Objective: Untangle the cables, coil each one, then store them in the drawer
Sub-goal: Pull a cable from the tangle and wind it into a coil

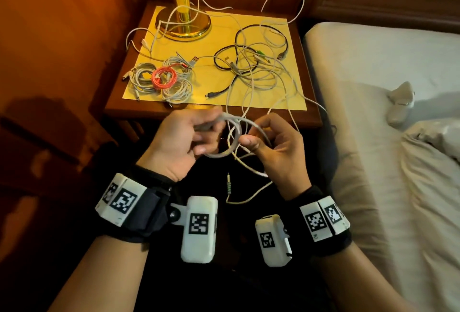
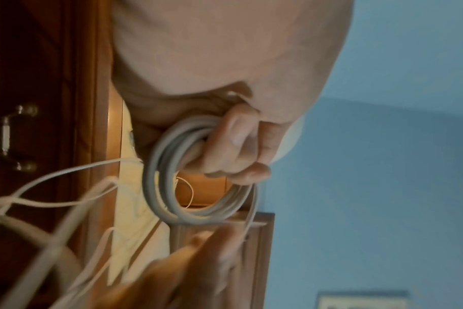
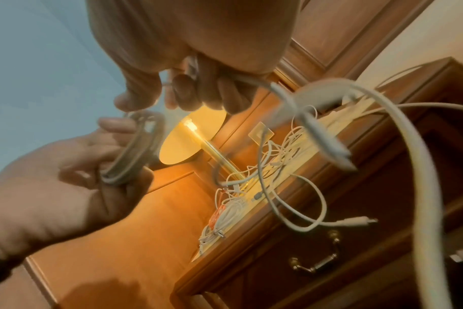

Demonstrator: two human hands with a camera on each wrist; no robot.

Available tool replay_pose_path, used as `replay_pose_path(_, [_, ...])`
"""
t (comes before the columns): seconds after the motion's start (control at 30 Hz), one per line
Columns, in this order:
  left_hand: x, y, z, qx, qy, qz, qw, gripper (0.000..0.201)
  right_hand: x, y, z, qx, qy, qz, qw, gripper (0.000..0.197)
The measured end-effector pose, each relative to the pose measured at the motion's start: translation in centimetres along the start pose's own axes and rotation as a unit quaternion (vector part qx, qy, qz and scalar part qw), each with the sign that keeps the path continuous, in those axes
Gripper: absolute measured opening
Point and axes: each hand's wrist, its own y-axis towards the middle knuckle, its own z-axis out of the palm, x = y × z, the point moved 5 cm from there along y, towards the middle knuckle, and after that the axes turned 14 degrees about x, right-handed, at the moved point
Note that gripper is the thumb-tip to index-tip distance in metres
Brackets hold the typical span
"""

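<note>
In front of the nightstand, my left hand (image 1: pixel 184 137) grips a small coil of grey-white cable (image 1: pixel 230 135); the coil (image 2: pixel 172 173) loops round its fingers in the left wrist view. My right hand (image 1: pixel 268 142) pinches the free run of the same cable (image 3: pixel 251 80), which trails down past my wrist. A tangle of black and white cables (image 1: pixel 254 63) lies on the right half of the nightstand top. Finished coils, white ones and a red one (image 1: pixel 164 77), sit at the front left. The drawer (image 3: pixel 338 240) is closed, with a brass handle (image 3: pixel 315 261).
A brass lamp base (image 1: pixel 184 23) stands at the back left of the nightstand (image 1: pixel 211 110), with a white cable draped around it. A bed (image 1: pixel 398 112) with white sheets runs along the right. A green-tipped audio plug (image 1: pixel 228 183) dangles below my hands.
</note>
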Motion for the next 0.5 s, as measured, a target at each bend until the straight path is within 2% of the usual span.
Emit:
replay_pose_path(0.1, [-1.8, -0.5, -1.2, 0.01, -0.052, 0.031, 0.998, 0.022, -0.8, -0.6, -0.4, -0.008, 0.022, 0.014, 1.0, 0.025])
replay_pose_path(0.23, [-2.6, -0.8, -1.5, 0.024, -0.045, 0.038, 0.998, 0.03, -0.8, -0.3, -0.7, -0.033, 0.039, 0.027, 0.998, 0.015])
replay_pose_path(0.37, [-2.1, -0.7, -1.2, 0.025, -0.063, 0.061, 0.996, 0.02, -1.0, 0.1, -0.7, -0.038, 0.067, 0.042, 0.996, 0.012])
replay_pose_path(0.5, [-1.4, -0.3, -1.2, 0.009, -0.066, 0.068, 0.995, 0.017, -1.2, -0.2, -0.5, -0.007, 0.051, 0.079, 0.996, 0.01])
